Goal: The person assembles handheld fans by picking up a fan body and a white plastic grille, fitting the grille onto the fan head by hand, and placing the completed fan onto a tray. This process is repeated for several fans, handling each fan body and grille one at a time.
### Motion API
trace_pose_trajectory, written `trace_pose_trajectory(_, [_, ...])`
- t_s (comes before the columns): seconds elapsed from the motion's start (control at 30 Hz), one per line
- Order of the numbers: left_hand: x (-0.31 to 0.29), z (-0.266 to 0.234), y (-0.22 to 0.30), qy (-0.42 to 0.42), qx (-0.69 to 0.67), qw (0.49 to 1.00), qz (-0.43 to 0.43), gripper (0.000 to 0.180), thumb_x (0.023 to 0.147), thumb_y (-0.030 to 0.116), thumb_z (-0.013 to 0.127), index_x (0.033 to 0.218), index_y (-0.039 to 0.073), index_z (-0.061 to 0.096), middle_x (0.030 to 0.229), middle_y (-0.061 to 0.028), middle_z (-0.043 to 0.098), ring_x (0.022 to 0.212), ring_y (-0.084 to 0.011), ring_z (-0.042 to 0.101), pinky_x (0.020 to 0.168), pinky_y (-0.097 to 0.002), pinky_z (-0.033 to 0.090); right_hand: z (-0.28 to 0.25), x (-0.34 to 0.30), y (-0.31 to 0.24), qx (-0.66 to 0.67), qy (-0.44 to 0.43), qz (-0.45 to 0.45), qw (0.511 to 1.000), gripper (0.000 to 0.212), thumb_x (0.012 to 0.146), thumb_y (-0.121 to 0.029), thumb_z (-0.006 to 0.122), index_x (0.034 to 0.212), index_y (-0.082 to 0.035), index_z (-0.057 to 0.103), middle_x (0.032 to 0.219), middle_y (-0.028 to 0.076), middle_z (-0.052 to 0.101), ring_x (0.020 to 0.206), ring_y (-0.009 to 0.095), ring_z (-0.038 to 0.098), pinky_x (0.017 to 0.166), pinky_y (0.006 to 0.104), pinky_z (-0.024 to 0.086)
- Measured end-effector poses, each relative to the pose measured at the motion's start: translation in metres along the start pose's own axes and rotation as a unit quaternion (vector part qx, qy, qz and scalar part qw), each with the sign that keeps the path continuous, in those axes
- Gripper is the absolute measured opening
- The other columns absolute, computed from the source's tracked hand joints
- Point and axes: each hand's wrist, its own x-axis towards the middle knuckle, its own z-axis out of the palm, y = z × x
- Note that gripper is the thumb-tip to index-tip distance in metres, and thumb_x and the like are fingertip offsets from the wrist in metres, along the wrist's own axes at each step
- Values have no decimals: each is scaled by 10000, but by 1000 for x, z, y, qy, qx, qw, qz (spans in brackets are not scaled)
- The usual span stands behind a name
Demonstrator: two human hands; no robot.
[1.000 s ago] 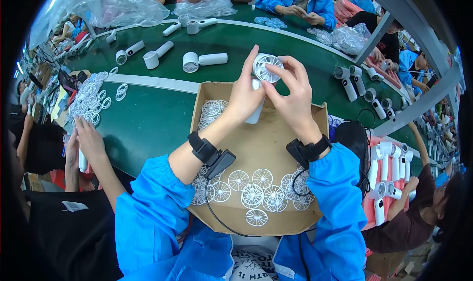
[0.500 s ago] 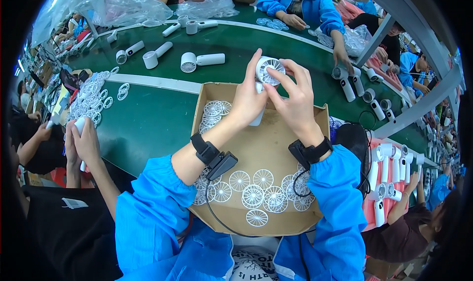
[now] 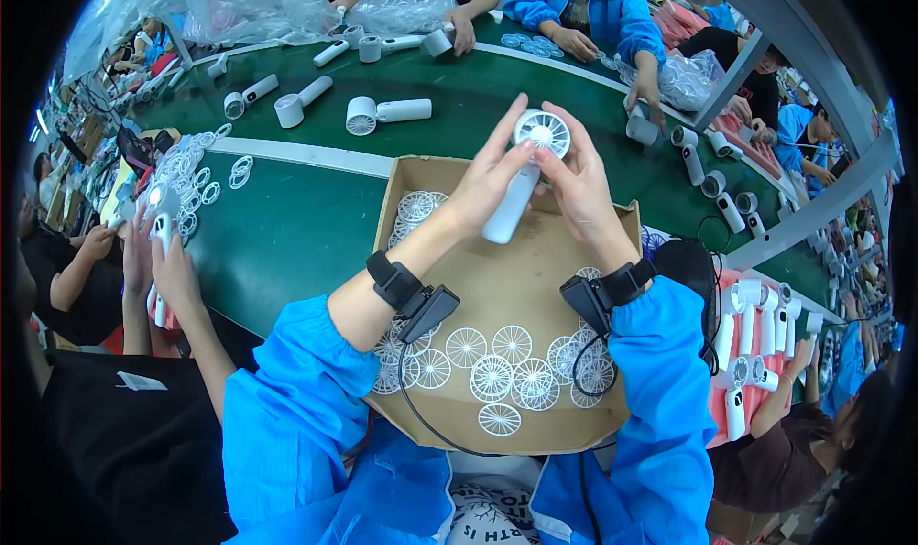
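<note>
Both my hands hold a white handheld fan above the far part of a cardboard box. Its round head, with a spoked grille, faces up toward me, and its handle slants down to the left. My left hand grips the fan from the left, thumb at the lower rim of the head. On the other side my right hand wraps the head, its thumb pressed near the grille. Loose white spoked grilles lie spread in the near part of the cardboard box, and more are stacked at its far left.
On the green conveyor lie several white fans. White rings are heaped at the left, near a co-worker's hands. A pink-lined tray of fans stands at the right. Co-workers sit across the belt. A metal frame rises at the right.
My hands have turned the fan so its grille faces me and its handle shows. The right hand has closed round the head. Fans on the belt have shifted slightly left.
</note>
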Motion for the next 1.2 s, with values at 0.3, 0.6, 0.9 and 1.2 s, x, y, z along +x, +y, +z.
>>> trace_pose_trajectory(0.3, [1, 12, 3, -23, 101, 994, -28, 597, 939, 224, 558, 1460, 165, 272, 903, -52, 596, 612, -89, 564, 508, -204, 474, -19, -2, 2, 182, 28, 136, 973, 436, 954, -239, 529, 1337, -57, 426, 1232, 106, 528, 1031, 186, 581, 859, 316, 489])
trace_pose_trajectory(0.6, [28, -45, -29, 202, 53, 978, 25, 531, 923, 175, 555, 1410, 104, 355, 1098, -121, 619, 949, -236, 617, 868, -346, 487, -95, 44, 4, 108, 24, 263, 958, 478, 956, -303, 510, 1350, -55, 401, 1187, 179, 559, 1098, 265, 573, 896, 357, 495])
trace_pose_trajectory(0.9, [2, -26, -22, -41, 439, 897, -20, 292, 880, 96, 557, 1165, 65, 614, 1060, -125, 651, 978, -255, 611, 883, -363, 468, -285, 69, 179, -699, -47, 286, 654, 316, 895, -274, 504, 1043, -39, 656, 1019, 207, 656, 974, 346, 630, 813, 392, 495])
trace_pose_trajectory(1.2, [13, -12, -30, -6, 465, 874, 141, 207, 875, 93, 540, 1042, 60, 657, 984, -116, 651, 888, -294, 586, 814, -397, 471, -351, 57, 248, -545, 76, 351, 758, 285, 845, -240, 552, 1042, -34, 545, 902, 111, 585, 790, 254, 584, 619, 340, 463])
